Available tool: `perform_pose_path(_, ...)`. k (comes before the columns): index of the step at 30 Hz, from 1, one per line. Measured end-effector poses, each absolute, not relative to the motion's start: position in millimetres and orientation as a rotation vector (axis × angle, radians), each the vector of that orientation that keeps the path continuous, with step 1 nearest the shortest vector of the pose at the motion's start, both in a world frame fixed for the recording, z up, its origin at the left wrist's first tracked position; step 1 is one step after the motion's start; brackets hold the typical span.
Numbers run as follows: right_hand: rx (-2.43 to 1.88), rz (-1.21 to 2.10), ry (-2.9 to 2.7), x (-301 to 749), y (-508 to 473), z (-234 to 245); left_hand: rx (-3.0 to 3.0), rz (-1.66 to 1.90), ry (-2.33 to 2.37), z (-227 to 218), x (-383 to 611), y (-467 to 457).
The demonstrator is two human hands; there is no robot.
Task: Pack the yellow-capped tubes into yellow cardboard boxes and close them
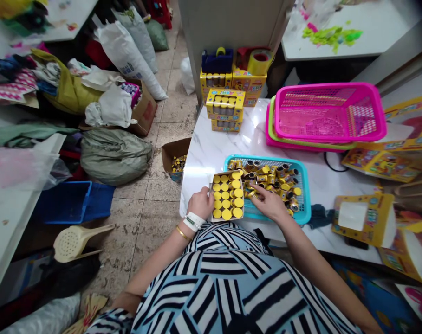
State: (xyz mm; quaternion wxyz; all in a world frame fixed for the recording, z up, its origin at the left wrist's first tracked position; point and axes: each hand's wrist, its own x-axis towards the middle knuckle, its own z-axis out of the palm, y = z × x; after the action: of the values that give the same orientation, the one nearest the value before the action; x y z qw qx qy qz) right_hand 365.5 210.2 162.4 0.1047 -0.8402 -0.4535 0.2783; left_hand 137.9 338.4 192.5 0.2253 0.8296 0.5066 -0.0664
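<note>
My left hand [199,204] is closed on the left side of a small open box [243,204]. Rows of small cylinders with yellow caps [226,214] fill the box, caps facing up. To its right, a turquoise basket [305,195] holds many loose yellow canisters with dark ends [279,171], lying at mixed angles. My right hand [269,204] reaches over the basket's near rim, its thumb and fingers closed around a yellow-capped canister beside the box. The fingertips partly hide that canister.
Yellow window boxes [225,104] stand at the table's far edge near a tape dispenser [217,60]. Stacked pink baskets [331,137] sit behind the turquoise one. Flat printed cartons [362,218] lie right. On the floor are a carton [169,155] and a stool [71,242].
</note>
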Motion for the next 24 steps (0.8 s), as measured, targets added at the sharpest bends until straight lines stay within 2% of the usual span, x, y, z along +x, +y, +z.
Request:
perform_pose_path(6, -1.843, 0.566, -1.318, 333.5, 229.9, 223.9, 2.319, -0.175, 1.402, 188.7, 138.0, 338.1)
perform_pose_path(12, -1.635, 0.411, -1.782, 296.3, 247.1, 205.9, 2.316, -0.187, 1.402, 190.4, 140.0, 338.0)
perform_pose_path(16, -1.573, 0.371, -1.86, 309.7, 241.4, 196.9, 2.322, -0.201, 1.418, 189.8, 140.0, 338.4)
perform_pose_path(19, -1.726, 0.321, -1.621, 336.6, 240.3, 187.7, 2.315, -0.215, 1.427, 190.7, 140.2, 338.2)
perform_pose_path(22, -2.222, 0.336, -1.339, 362.2, 249.7, 164.8, 2.314, -0.225, 1.425, 193.0, 141.0, 337.8)
perform_pose_path(24, -2.545, 0.5, -1.31, 371.6, 260.3, 145.6, 2.318, -0.23, 1.416, 194.2, 141.9, 337.7)
